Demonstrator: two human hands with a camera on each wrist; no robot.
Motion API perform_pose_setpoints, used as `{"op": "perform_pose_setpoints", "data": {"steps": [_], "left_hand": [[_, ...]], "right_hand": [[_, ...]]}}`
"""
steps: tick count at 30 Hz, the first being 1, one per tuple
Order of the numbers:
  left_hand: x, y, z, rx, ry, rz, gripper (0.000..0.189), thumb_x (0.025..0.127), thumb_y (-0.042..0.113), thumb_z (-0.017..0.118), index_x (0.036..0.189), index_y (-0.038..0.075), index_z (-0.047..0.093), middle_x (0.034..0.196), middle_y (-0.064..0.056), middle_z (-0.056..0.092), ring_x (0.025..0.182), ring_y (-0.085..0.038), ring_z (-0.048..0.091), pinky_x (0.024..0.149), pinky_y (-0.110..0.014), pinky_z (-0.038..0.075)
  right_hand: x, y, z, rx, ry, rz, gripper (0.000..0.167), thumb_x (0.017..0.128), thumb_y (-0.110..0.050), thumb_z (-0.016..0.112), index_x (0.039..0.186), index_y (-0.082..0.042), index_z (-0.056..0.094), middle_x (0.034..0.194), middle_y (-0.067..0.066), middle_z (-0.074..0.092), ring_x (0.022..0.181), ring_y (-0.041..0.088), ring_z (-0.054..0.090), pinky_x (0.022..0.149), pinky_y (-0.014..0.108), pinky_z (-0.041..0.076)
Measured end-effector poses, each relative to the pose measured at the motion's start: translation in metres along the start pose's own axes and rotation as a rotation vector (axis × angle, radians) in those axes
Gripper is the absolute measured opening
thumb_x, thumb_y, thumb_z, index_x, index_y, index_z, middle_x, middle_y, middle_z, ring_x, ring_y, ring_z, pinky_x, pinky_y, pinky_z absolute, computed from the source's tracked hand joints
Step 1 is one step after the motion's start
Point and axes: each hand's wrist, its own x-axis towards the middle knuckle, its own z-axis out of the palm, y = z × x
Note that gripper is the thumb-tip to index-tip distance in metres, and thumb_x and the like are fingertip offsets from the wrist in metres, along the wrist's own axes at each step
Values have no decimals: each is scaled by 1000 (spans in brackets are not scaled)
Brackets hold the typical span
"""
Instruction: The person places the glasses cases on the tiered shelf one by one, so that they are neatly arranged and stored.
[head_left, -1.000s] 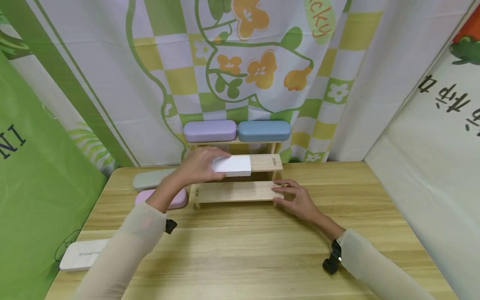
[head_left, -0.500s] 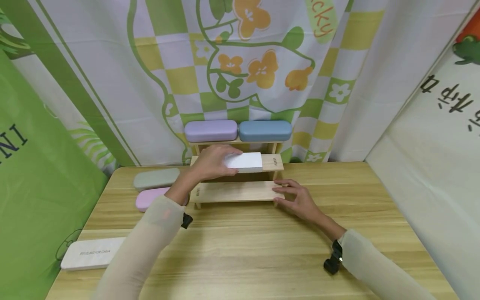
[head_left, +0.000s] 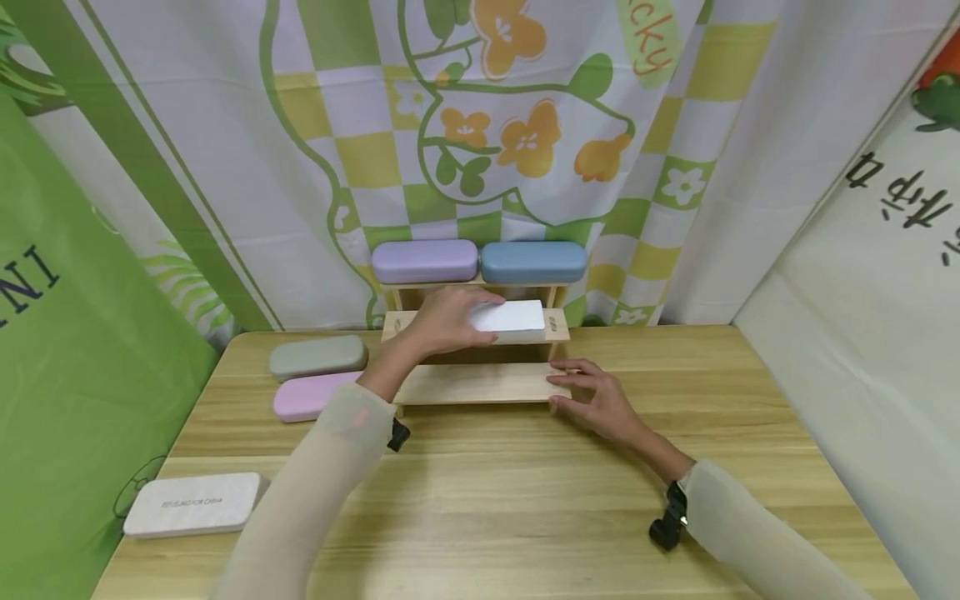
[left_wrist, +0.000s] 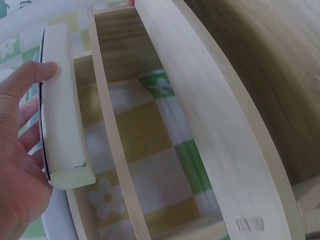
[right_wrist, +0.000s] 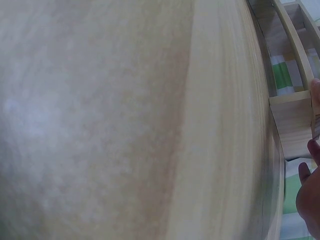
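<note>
My left hand (head_left: pixel 452 321) grips the left part of a white glasses case (head_left: pixel 517 317) with the thumb on its near side. The case lies lengthwise over the right part of the middle tier of a three-step wooden rack (head_left: pixel 480 385). In the left wrist view, the thumb presses the white case (left_wrist: pixel 65 110) and the other fingers go behind it, partly hidden. My right hand (head_left: pixel 600 402) holds the right end of the rack's lowest tier, fingers on its top and thumb at its front edge. Only that hand's fingertips (right_wrist: pixel 304 172) show in the right wrist view.
A lilac case (head_left: pixel 424 262) and a blue case (head_left: pixel 533 262) stand side by side on the top tier. Left of the rack lie a grey-green case (head_left: pixel 318 357) and a pink case (head_left: pixel 311 397). A white lettered case (head_left: pixel 193 504) lies nearer on the wooden table (head_left: pixel 525 500).
My left hand has carried the white case to the right along the middle tier, close to its right end. The right hand has stayed at the end of the lowest tier.
</note>
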Motion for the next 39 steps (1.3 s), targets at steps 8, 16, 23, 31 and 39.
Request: {"op": "perform_pose_setpoints", "data": {"steps": [8,16,23,31,39], "left_hand": [[10,9,7,-9,-9,0,57,82,30,90,135,13,74,133,-4,74,116,-26,70,92,-41,58],[16,11,18,-21,-22,-20,57,84,29,88,136,14,73,135,-5,73,120,-26,68,93,-42,57],[21,11,27,-26,-22,-30,57,83,27,89,137,14,73,134,-5,73,118,-27,69,92,-42,57],[31,15,33,-35,-32,-34,57,84,27,89,137,13,72,134,-6,73,115,-26,70,91,-39,58],[37,17,34,-49,-50,-18,54,86,26,89,135,10,73,135,-11,71,120,-28,67,101,-40,55]], "right_hand": [[-2,0,1,10,6,1,33,85,2,85,118,3,78,135,21,67,127,42,60,110,29,47],[-1,0,1,41,1,24,32,88,0,84,120,2,78,137,18,67,130,39,60,111,21,44],[-2,0,2,45,0,18,32,88,1,83,120,3,78,137,19,67,129,41,60,109,14,40],[-1,-1,2,43,3,24,31,89,0,83,119,3,78,136,20,67,129,39,60,109,15,42],[0,-3,1,25,2,8,31,88,0,84,119,3,78,136,19,68,127,39,62,110,26,47]]}}
